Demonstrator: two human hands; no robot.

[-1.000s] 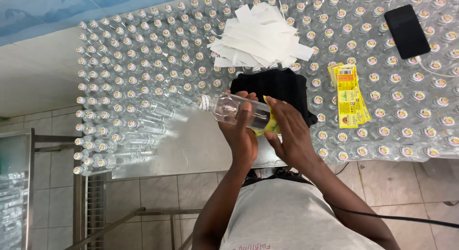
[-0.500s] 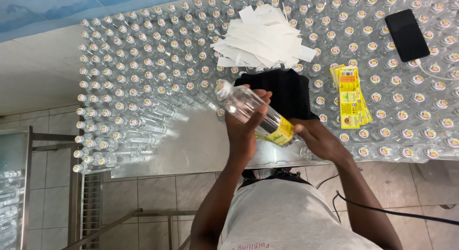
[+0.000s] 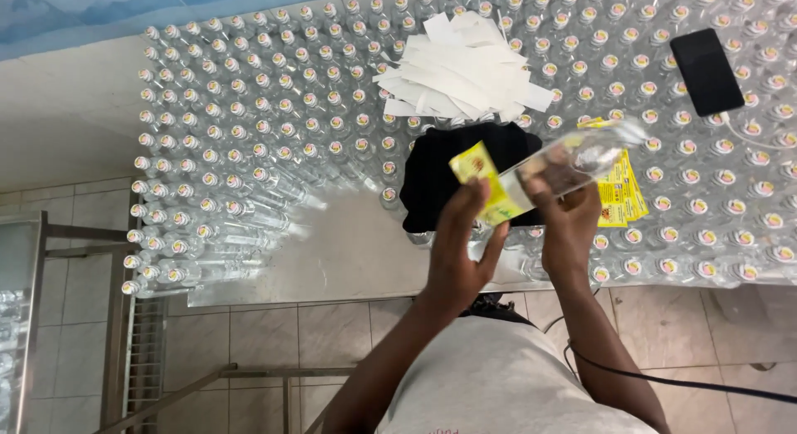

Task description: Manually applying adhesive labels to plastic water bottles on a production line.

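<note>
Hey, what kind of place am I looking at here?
Probably a small bottling or labelling workshop: rows of capped clear bottles cover a steel table, with yellow labels and white backing strips on top.

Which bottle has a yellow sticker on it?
The clear bottle held sideways in both hands, left hand and right hand. Its yellow label wraps one end. The other bottles stand upright on the table, bare.
</note>
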